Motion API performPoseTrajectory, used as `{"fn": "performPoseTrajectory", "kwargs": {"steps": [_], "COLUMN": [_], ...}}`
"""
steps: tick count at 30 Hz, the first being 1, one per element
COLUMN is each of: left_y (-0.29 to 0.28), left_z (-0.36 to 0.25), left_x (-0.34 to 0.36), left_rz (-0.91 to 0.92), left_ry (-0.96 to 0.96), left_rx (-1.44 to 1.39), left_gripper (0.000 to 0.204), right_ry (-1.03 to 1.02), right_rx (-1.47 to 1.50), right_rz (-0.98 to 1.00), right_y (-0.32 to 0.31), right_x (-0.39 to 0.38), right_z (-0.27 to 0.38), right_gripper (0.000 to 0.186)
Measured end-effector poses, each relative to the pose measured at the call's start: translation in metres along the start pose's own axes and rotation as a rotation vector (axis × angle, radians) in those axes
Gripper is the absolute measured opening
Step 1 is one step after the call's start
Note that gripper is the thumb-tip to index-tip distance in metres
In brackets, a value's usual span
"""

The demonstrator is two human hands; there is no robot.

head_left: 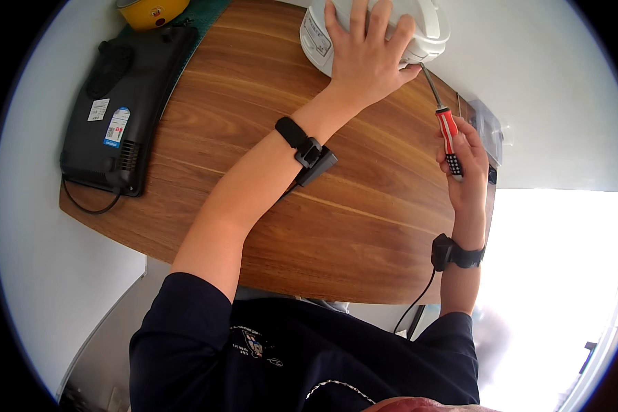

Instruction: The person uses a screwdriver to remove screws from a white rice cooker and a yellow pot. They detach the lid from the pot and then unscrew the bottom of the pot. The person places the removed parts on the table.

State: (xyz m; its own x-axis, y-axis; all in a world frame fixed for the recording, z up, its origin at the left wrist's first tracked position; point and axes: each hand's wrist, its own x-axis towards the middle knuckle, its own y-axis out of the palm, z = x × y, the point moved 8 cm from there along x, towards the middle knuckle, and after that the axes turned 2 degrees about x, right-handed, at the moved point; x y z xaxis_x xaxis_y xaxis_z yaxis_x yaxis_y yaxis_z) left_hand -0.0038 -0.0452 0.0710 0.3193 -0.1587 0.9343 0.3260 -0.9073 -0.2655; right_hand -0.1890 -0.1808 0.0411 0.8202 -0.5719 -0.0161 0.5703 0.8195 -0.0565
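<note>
A white rounded appliance, which looks like a rice cooker (pixel 317 42), sits at the far edge of the table and is partly cut off by the top of the view. My left hand (pixel 369 60) lies on it with the fingers spread, the thumb reaching toward its right lower edge. In my right hand (pixel 472 152) is a screwdriver (pixel 447 129) with a red, white and black handle, fingers closed round the grip. Its metal shaft points up and left, and the tip meets the cooker's edge close to my left thumb. Whether the tip sits in a screw or gap cannot be made out.
On the left of the wooden table (pixel 275 226) lies a flat black appliance (pixel 120 103) with labels and a cord. Behind it is a yellow pot (pixel 151 12). A clear plastic box (pixel 487 130) stands by the right wall. Black devices are strapped to both wrists, with thin cables.
</note>
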Motion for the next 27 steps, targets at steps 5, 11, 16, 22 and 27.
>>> {"fn": "performPoseTrajectory", "kwargs": {"steps": [5,11,16,22,27], "left_y": [0.0,0.002,0.001,0.002,0.003], "left_z": [0.001,0.0,0.001,0.001,0.002], "left_x": [-0.001,-0.003,-0.001,-0.002,-0.001], "left_rz": [0.004,-0.001,-0.01,0.006,-0.018], "left_ry": [-0.011,-0.027,-0.013,-0.004,-0.002], "left_rx": [-0.003,-0.02,-0.011,-0.017,-0.013], "left_gripper": [0.087,0.088,0.088,0.089,0.09], "right_ry": [-0.351,0.176,0.209,-0.49,0.114], "right_rx": [-0.689,0.371,0.385,-0.819,0.053], "right_rz": [-0.123,0.123,0.065,-0.152,0.004], "right_y": [0.014,0.006,-0.001,0.015,0.009], "right_x": [-0.015,-0.004,0.005,-0.006,-0.003], "right_z": [0.028,-0.008,-0.022,0.028,-0.004], "right_gripper": [0.041,0.041,0.041,0.035,0.033]}}
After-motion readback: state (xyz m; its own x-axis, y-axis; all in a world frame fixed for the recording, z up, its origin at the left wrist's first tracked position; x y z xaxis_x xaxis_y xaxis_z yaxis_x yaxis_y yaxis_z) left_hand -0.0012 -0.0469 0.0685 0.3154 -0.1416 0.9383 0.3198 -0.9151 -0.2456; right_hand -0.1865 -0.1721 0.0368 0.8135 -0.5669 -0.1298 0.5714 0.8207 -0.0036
